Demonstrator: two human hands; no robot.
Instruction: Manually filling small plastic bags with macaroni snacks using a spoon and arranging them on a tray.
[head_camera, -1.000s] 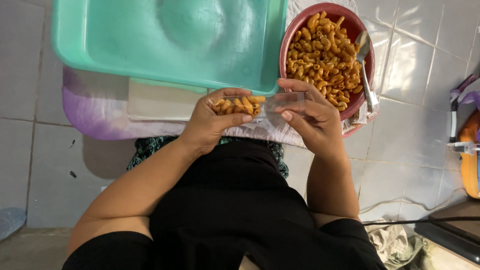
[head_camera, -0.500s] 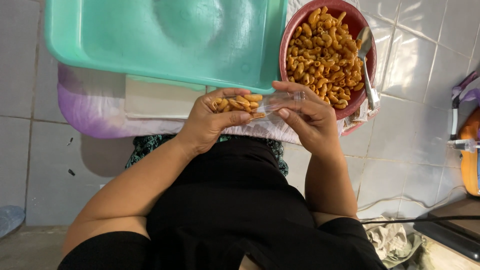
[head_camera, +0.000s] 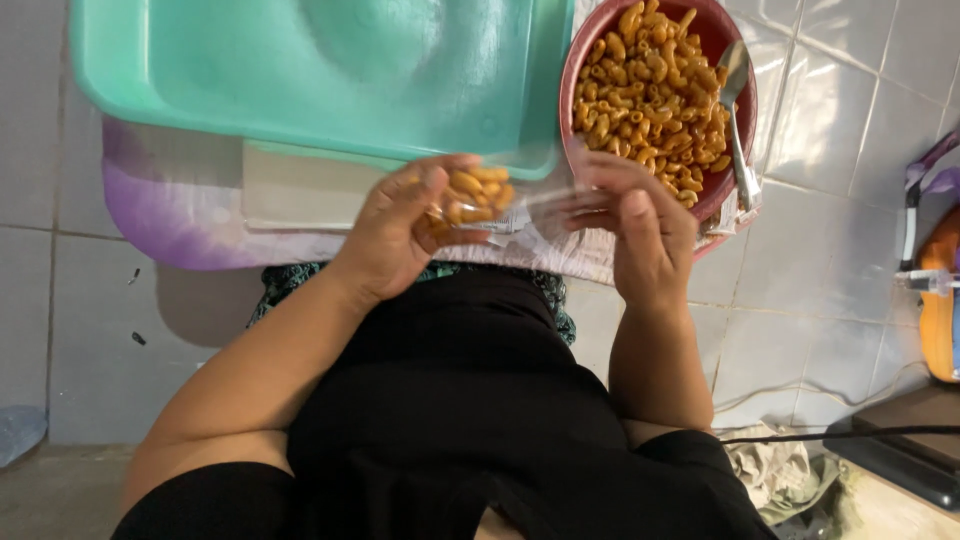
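Small clear plastic bag (head_camera: 500, 205) partly filled with orange elbow macaroni (head_camera: 472, 195), held between both hands just below the front edge of the wide teal plastic tray (head_camera: 300, 80). Left hand (head_camera: 395, 235) clenched around the filled end; right hand (head_camera: 645, 235) pinching the empty end, blurred. Round dark red bowl (head_camera: 578, 70) heaped with the same macaroni just beyond the right hand, metal spoon (head_camera: 738, 110) resting inside it. Purple-and-white cloth (head_camera: 170, 215) under the tray, over white floor tiles (head_camera: 830, 230).

The person wears a black sleeveless top over a dark green patterned garment (head_camera: 290, 285); arms bare.
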